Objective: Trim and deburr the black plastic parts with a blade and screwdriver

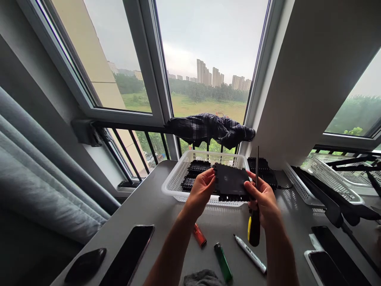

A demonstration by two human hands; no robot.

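Between both hands is a flat black plastic panel (230, 179) with toothed edges, raised above the near side of a white basket (171, 186). My left hand (200, 194) pinches its left edge between thumb and fingers. On the other side, my right hand (264, 198) grips the panel's right edge, thumb on top. That same hand also keeps a screwdriver (254, 229) in its grasp, shaft up, black and yellow handle hanging down. Several similar black pieces (195, 170) lie in the basket, partly hidden by the panel and my left hand.
On the grey table lie a red lighter (200, 236), a green lighter (222, 262), a marker (250, 254), a dark phone (129, 254) and a mouse (86, 265). More black pieces (264, 169) and baskets (342, 190) stand rightward. A plaid cloth (208, 127) hangs on the railing.
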